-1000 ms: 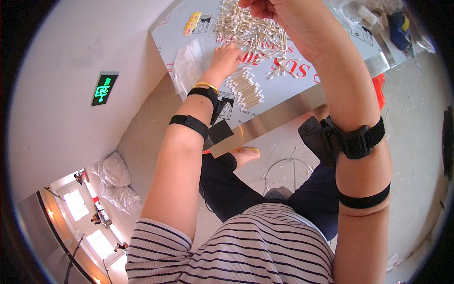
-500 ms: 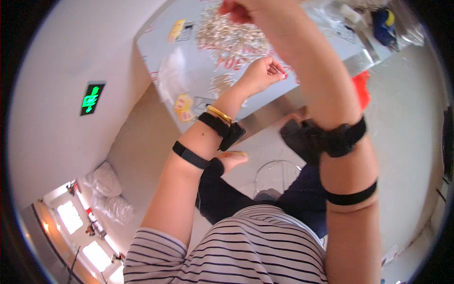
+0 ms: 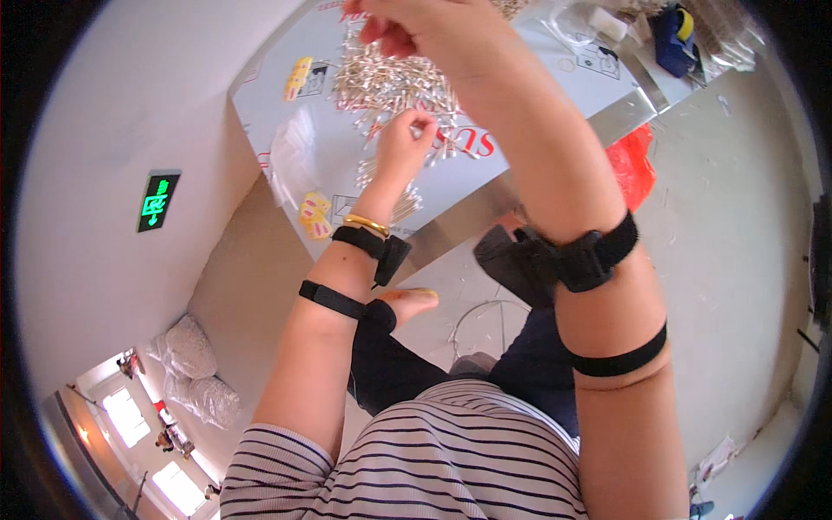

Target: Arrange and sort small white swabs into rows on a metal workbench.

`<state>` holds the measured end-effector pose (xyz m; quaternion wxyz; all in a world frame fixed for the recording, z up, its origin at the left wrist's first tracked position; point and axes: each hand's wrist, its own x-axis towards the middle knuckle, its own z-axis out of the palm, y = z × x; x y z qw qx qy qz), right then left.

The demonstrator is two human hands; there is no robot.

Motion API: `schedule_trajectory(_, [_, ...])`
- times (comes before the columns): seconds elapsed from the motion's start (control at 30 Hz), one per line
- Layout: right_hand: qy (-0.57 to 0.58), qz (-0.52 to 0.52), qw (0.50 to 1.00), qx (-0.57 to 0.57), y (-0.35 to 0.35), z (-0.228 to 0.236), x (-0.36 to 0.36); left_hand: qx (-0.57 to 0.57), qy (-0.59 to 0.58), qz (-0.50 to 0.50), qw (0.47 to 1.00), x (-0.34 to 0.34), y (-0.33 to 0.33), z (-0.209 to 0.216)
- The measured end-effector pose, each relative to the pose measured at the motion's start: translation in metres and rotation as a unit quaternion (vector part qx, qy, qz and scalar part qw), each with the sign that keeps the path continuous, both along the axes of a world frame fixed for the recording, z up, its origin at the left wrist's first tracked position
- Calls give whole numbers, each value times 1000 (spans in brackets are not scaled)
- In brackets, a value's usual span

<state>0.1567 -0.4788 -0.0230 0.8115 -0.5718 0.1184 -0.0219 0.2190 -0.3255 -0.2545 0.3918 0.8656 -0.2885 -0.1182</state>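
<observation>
A wide loose heap of cotton swabs [image 3: 394, 78] lies on the far part of the table. My left hand [image 3: 406, 143] is at the heap's near side, thumb and fingers curled into a pinch; whatever is between the fingertips is too small to make out. Close by its wrist lies a smaller, more even group of swabs [image 3: 406, 201]. My right hand [image 3: 386, 33] reaches over the heap's far side, partly cut off by the upper edge. Its fingers are curled inward, and what they hold, if anything, is hidden.
Clear plastic bags [image 3: 293, 152] and yellow printed cards [image 3: 315, 215] lie along the left side of the film-covered table [image 3: 468, 186]. A blue tape dispenser [image 3: 676, 42] stands at the far right. Below the table edge hangs a red bag [image 3: 633, 165]. Stuffed sacks [image 3: 204, 394] sit on the floor.
My left hand has moved from bare table near the front edge leftward to the swab heap. My right hand has shifted left over the far side. The whole view has turned slightly.
</observation>
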Motion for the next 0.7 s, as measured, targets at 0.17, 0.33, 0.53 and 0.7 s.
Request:
schedule_trajectory(0.17, [-73,-4,995,61,-2,-7,0,171,-140,108,969,31,80,-11])
schedule_trajectory(0.33, [-47,-8,998,43,5,-5,-3,181,-77,78,977,21,62,-16])
schedule_trajectory(0.53, [-35,-13,999,35,5,-1,-5,244,-232,32,941,17,36,-19])
schedule_trajectory(0.7, [-41,-11,998,44,2,-1,-4,238,-252,56,936,16,28,-22])
